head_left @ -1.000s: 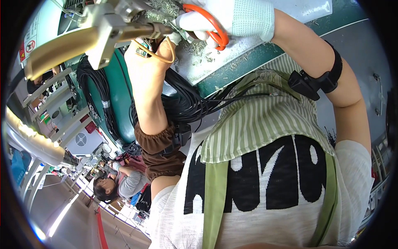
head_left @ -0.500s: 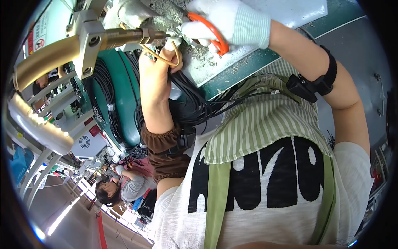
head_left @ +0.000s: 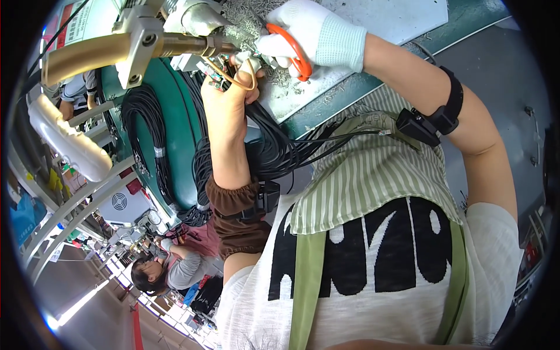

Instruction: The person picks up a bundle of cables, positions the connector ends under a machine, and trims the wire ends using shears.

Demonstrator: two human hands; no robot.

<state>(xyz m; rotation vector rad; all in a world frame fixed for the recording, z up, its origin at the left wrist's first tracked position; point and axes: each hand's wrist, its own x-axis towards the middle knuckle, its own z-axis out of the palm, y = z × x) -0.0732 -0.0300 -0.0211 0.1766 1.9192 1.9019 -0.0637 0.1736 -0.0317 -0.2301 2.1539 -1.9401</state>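
My right hand, in a white knit glove, is closed around red-handled pliers; their jaws are hard to make out beside my left fingertips. My left hand is bare with white covers on the fingertips. Its fingers are pinched together, and what lies between them is too small to tell. Small green and white parts show beside its fingers. A thin tan loop curves across these fingers from a brass-coloured nozzle. Wire clippings litter the bench around both hands.
A thick gold-coloured arm and a lit white lamp stand at the left. Coiled black cables lie on the green mat. More black cable hangs over the bench edge by my left forearm. Another person sits at lower left.
The whole view has shifted a little, bringing the lamp and gold-coloured arm further right. My right hand with the pliers has come slightly left. Both hands keep their grip.
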